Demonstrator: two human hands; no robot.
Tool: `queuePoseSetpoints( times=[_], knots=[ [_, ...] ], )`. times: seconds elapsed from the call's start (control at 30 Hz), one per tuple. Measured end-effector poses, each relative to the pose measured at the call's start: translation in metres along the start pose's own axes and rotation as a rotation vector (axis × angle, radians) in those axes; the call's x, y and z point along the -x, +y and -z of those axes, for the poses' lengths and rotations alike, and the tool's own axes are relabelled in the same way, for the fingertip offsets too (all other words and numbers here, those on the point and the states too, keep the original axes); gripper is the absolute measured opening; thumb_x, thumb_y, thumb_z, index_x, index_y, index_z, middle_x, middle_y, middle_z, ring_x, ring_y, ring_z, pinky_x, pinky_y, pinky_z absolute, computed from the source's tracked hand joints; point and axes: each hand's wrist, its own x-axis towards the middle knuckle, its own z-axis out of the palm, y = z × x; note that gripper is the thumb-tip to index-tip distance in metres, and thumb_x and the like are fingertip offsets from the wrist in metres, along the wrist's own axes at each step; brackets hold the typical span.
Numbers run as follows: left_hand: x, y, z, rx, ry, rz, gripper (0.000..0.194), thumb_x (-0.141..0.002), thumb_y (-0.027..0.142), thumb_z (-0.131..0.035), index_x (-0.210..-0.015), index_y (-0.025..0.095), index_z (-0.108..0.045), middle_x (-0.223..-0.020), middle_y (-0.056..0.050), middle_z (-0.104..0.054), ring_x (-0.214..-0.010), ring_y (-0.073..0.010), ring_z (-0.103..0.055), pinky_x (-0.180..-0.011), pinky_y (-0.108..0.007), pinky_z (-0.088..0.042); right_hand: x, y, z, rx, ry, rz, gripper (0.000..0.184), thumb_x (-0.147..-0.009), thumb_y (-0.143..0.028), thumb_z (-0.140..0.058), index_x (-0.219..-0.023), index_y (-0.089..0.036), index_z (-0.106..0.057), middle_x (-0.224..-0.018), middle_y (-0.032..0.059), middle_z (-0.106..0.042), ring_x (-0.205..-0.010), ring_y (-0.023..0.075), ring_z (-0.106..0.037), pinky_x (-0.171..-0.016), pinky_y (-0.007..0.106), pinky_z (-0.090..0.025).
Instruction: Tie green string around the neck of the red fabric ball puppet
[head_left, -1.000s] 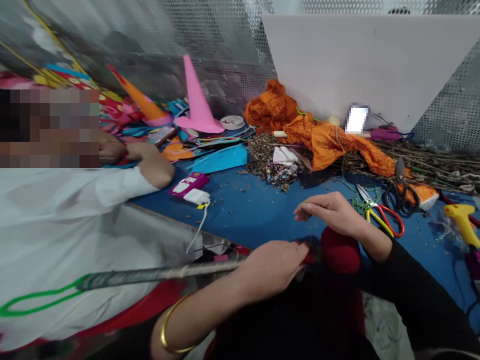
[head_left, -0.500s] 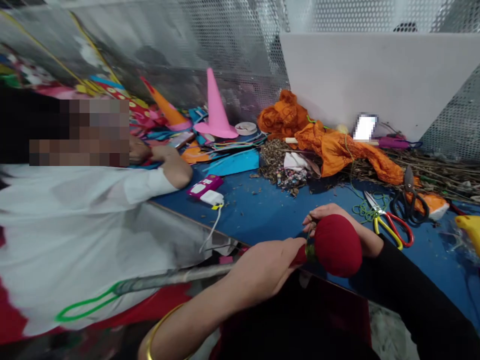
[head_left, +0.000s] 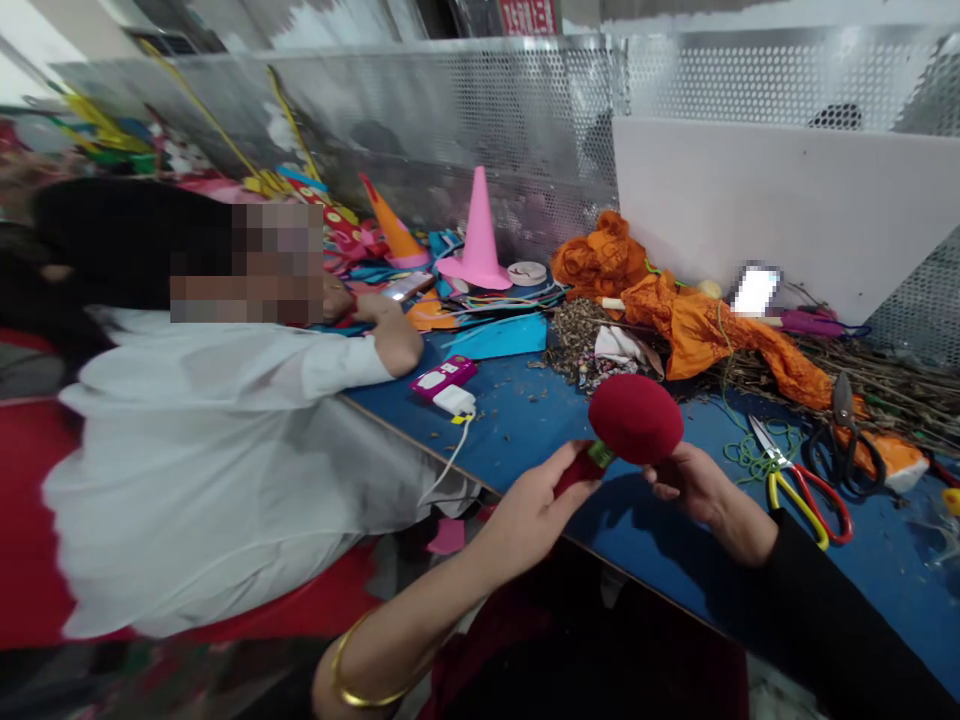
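Observation:
In the head view my left hand [head_left: 536, 505] is closed around the red, cloth-covered handle of a ball-headed stick. Its round red head [head_left: 636, 420] is tilted up to the right above the blue table. A green band [head_left: 601, 454] circles the neck just beyond my left fingers. Under the right side of the head is my right hand [head_left: 697, 487], its fingers curled inward. The red head partly covers those fingertips, and whatever they pinch is too small to make out. Scissors with red and yellow handles [head_left: 810, 500] lie right of that hand, beside tangled green cord [head_left: 757, 450].
A person in white [head_left: 225, 440] leans on the table at left. Black-handled scissors [head_left: 844, 440], orange cloth [head_left: 675, 320] and dry twigs lie along the back. A purple box [head_left: 444, 378] with a white cable is near the edge. A pink cone hat [head_left: 480, 240] stands behind.
The red head has tilted upward in my left hand. My right hand has moved from the neck to under the head's right side. The view has shifted left and up.

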Motion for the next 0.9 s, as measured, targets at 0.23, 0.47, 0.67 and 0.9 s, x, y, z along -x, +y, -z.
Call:
queuePoseSetpoints(
  times=[0.23,0.47,0.67,0.9],
  knots=[
    [-0.012,-0.015,0.001,0.534,0.061,0.197,0.039,-0.083,0.046,-0.057,-0.107,0.017,-0.046,-0.060,0.010,-0.040,-0.047,-0.0057,-0.030,-0.044,-0.018,-0.024,0.037,-0.027,-0.028,0.255,-0.074,0.560,0.036,-0.087,-0.038,-0.061,-0.058,-0.017,-0.063,-0.089,0.0069,-0.062,-0.088,0.0174,-0.058,-0.081,0.029,-0.046],
    [-0.012,-0.030,-0.026,0.487,-0.073,0.167,0.033,-0.081,0.046,-0.058,-0.091,0.016,-0.052,-0.063,0.007,-0.044,-0.053,-0.0075,-0.035,-0.047,-0.019,-0.028,0.055,-0.023,-0.050,0.218,-0.384,0.561,0.040,-0.094,-0.045,-0.050,-0.066,-0.019,-0.064,-0.066,0.0038,-0.061,-0.070,0.0185,-0.058,-0.075,0.035,-0.045],
    [-0.015,-0.030,-0.038,0.474,-0.072,0.200,0.032,-0.083,0.047,-0.054,-0.090,0.016,-0.048,-0.064,0.007,-0.042,-0.054,-0.0083,-0.036,-0.049,-0.021,-0.030,0.055,-0.014,-0.055,0.135,0.036,0.408,0.040,-0.088,-0.043,-0.061,-0.058,-0.017,-0.060,-0.051,-0.0045,-0.038,-0.050,0.0092,-0.028,-0.048,0.025,-0.020],
    [-0.016,-0.031,-0.041,0.238,0.056,0.142,0.025,-0.086,0.040,-0.050,-0.089,0.015,-0.054,-0.068,0.003,-0.049,-0.061,-0.0121,-0.041,-0.055,-0.024,-0.037,0.066,-0.015,-0.062,0.174,0.143,0.415,0.042,-0.088,-0.044,-0.060,-0.057,-0.016,-0.059,-0.050,-0.0052,-0.037,-0.049,0.0082,-0.026,-0.047,0.025,-0.019]
  ],
)
